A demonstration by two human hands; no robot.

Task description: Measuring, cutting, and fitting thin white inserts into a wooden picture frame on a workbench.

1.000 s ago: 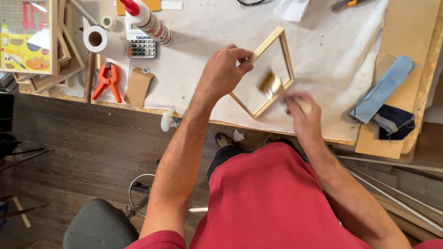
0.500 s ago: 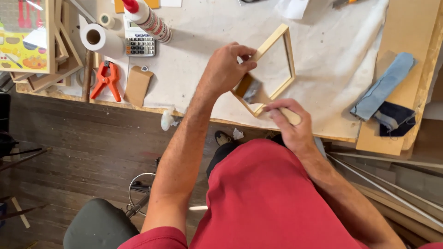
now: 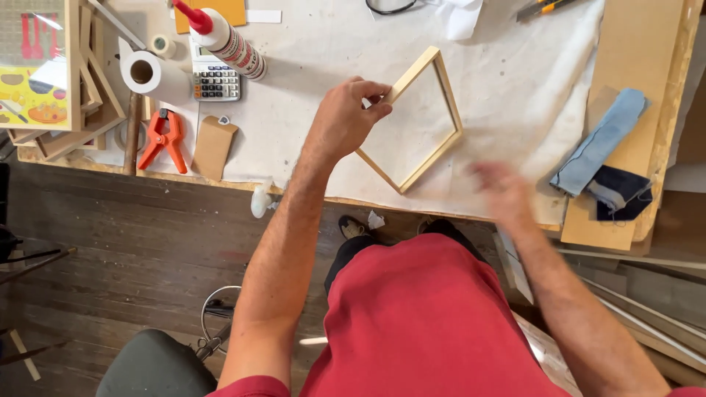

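1. The left hand (image 3: 342, 121) pinches the near-left rail of a small square wooden frame (image 3: 412, 121), thumb and fingers closed on the wood where two rails meet. The frame lies flat on the white paper sheet (image 3: 515, 88) that covers the workbench (image 3: 632, 66), turned so it reads as a diamond.
2. The right hand (image 3: 507, 195) hovers just right of the frame's lowest corner, motion-blurred; I cannot tell whether its fingers are spread or curled, and it seems to hold nothing.
3. To hold the frame well, the pinch is best kept close to the joint and the frame pressed flat, so the mitred corners do not rack.
4. Edges: the frame's lowest corner sits near the bench's front edge, beyond which the floor drops away, so any slide is safer away from the body.
5. Open room: bare paper lies right of and beyond the frame. To the left stand a glue bottle (image 3: 224, 40), a calculator (image 3: 215, 81), a paper roll (image 3: 143, 73) and an orange spring clamp (image 3: 163, 140), well apart. Folded blue cloth (image 3: 603, 143) lies to the right.
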